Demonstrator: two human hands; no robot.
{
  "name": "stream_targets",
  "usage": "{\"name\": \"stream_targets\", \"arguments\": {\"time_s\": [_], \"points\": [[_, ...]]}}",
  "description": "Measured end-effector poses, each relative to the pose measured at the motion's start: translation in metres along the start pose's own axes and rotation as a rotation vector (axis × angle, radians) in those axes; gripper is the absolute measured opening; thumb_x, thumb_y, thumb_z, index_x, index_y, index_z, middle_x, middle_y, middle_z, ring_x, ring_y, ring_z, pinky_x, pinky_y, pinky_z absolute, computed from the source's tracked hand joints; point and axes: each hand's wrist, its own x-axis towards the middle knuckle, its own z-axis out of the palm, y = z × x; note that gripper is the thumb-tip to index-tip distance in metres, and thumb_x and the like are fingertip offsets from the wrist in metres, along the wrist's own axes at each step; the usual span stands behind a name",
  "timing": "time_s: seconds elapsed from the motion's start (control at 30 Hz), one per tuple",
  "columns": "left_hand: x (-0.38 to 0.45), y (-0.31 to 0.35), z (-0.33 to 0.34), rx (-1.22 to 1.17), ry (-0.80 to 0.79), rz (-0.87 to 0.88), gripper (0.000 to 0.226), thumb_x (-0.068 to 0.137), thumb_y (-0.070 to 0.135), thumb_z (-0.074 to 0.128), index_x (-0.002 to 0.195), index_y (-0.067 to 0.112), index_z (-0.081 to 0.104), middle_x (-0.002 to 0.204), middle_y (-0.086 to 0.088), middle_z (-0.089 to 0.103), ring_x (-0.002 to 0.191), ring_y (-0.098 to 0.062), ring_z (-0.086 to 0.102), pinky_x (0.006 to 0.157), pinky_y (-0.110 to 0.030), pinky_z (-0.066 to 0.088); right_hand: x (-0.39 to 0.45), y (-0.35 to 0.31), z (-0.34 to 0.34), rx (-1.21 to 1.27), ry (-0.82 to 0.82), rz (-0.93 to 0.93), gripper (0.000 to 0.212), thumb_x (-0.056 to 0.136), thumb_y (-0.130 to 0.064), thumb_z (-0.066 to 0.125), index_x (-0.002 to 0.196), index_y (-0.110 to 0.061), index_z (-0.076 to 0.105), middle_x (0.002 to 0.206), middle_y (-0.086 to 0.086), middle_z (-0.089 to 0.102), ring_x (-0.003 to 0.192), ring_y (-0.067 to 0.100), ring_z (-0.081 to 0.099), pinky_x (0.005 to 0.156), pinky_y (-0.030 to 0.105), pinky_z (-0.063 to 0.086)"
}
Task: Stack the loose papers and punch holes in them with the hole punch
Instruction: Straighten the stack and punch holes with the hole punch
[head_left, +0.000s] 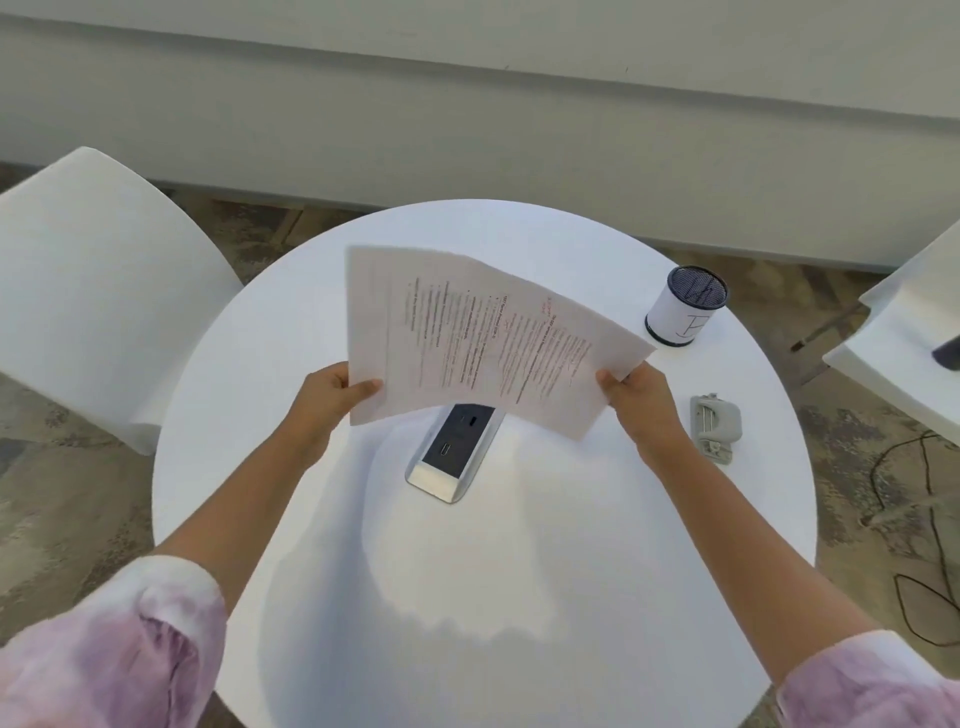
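From the head camera, both hands hold a sheaf of papers (483, 338) up above a round white table (519, 597). The left hand (324, 395) grips the near left corner, thumb lying on the printed face. The right hand (636, 395) pinches the near right edge, fingers curled under it. The sheets are blurred, slightly fanned at the far left, and carry lines of dark and red print. Under their near edge a power outlet (452, 457) is set into the tabletop. The grey hole punch (716, 428) lies flat on the table just right of the right hand, untouched. Farther back on the right stands a pen cup (684, 306) with a dark mesh rim. White chairs (93, 291) flank the table.
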Motion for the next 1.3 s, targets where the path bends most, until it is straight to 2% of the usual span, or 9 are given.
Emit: {"name": "stream_targets", "arguments": {"time_s": [0.17, 0.33, 0.43, 0.63, 0.8, 0.97, 1.13, 1.23, 1.3], "points": [[-0.005, 0.002, 0.011, -0.096, 0.049, 0.060, 0.039, 0.082, 0.006, 0.065, 0.120, 0.012, 0.056, 0.118, -0.010, 0.062, 0.105, -0.028, 0.058, 0.089, -0.040, 0.048, -0.005, -0.004, 0.004, -0.011, -0.019, -0.082, 0.029, 0.090, -0.003, 0.049, 0.093, -0.031, 0.057, 0.096, -0.008, 0.064, 0.089, 0.011, 0.061, 0.079, 0.023, 0.047], [-0.011, -0.010, 0.018, -0.085, 0.039, 0.005, 0.039, 0.083, 0.000, 0.062, 0.121, 0.005, 0.055, 0.121, -0.017, 0.060, 0.110, -0.035, 0.055, 0.096, -0.048, 0.046, -0.010, 0.011, 0.010, -0.126, -0.089, -0.012, 0.030, 0.090, -0.001, 0.046, 0.114, -0.013, 0.057, 0.111, 0.004, 0.064, 0.101, 0.020, 0.058, 0.082, 0.026, 0.046], [-0.013, -0.009, 0.020, -0.095, 0.054, 0.002, 0.036, 0.082, 0.000, 0.063, 0.117, 0.008, 0.057, 0.122, -0.018, 0.060, 0.107, -0.032, 0.056, 0.092, -0.044, 0.047, -0.010, 0.014, 0.011, -0.170, -0.069, -0.015, 0.032, 0.092, 0.000, 0.043, 0.119, -0.008, 0.057, 0.114, 0.008, 0.063, 0.103, 0.022, 0.056, 0.087, 0.031, 0.044], [-0.017, 0.002, 0.020, -0.090, 0.038, 0.053, 0.044, 0.069, 0.017, 0.068, 0.112, 0.015, 0.059, 0.111, -0.011, 0.063, 0.103, -0.032, 0.058, 0.089, -0.044, 0.049, -0.011, 0.013, 0.010, -0.095, -0.039, -0.047, 0.032, 0.092, 0.001, 0.042, 0.117, -0.012, 0.058, 0.106, -0.002, 0.062, 0.099, 0.015, 0.056, 0.076, 0.017, 0.042], [-0.014, -0.007, 0.024, -0.087, 0.055, 0.003, 0.033, 0.085, 0.001, 0.060, 0.117, 0.011, 0.057, 0.122, -0.017, 0.059, 0.114, -0.040, 0.052, 0.100, -0.056, 0.041, -0.011, 0.018, 0.013, -0.250, -0.061, -0.025, 0.034, 0.093, 0.000, 0.039, 0.123, -0.008, 0.054, 0.115, 0.008, 0.062, 0.100, 0.019, 0.054, 0.082, 0.025, 0.039], [-0.016, 0.004, 0.030, -0.090, 0.053, 0.048, 0.044, 0.074, 0.018, 0.067, 0.117, 0.016, 0.055, 0.115, -0.015, 0.059, 0.106, -0.034, 0.055, 0.092, -0.050, 0.047, -0.008, 0.016, 0.014, -0.197, -0.023, -0.037, 0.032, 0.094, -0.003, 0.039, 0.121, -0.009, 0.055, 0.112, 0.007, 0.062, 0.099, 0.019, 0.055, 0.081, 0.027, 0.041], [-0.015, -0.011, 0.030, -0.077, 0.124, 0.008, 0.026, 0.090, 0.013, 0.057, 0.115, 0.017, 0.054, 0.117, -0.015, 0.059, 0.107, -0.034, 0.054, 0.094, -0.051, 0.046, -0.009, 0.020, 0.013, -0.148, -0.054, -0.021, 0.028, 0.095, -0.007, 0.040, 0.119, -0.013, 0.054, 0.112, 0.005, 0.063, 0.102, 0.023, 0.058, 0.087, 0.037, 0.048], [-0.015, -0.013, 0.029, -0.085, 0.150, -0.014, 0.026, 0.092, 0.019, 0.055, 0.117, 0.016, 0.054, 0.116, -0.010, 0.060, 0.106, -0.031, 0.055, 0.094, -0.051, 0.046, -0.010, 0.022, 0.013, -0.074, 0.000, 0.025, 0.017, 0.094, -0.018, 0.048, 0.111, -0.018, 0.050, 0.109, -0.003, 0.061, 0.102, 0.018, 0.058, 0.076, 0.025, 0.046], [-0.014, -0.014, 0.028, -0.116, 0.148, -0.030, 0.025, 0.092, 0.020, 0.055, 0.117, 0.015, 0.055, 0.118, -0.010, 0.061, 0.105, -0.028, 0.057, 0.093, -0.049, 0.047, -0.011, 0.022, 0.015, 0.000, 0.052, 0.080, 0.035, 0.090, -0.027, 0.057, 0.122, -0.019, 0.045, 0.116, -0.005, 0.057, 0.105, 0.014, 0.057, 0.077, 0.019, 0.042]]}}
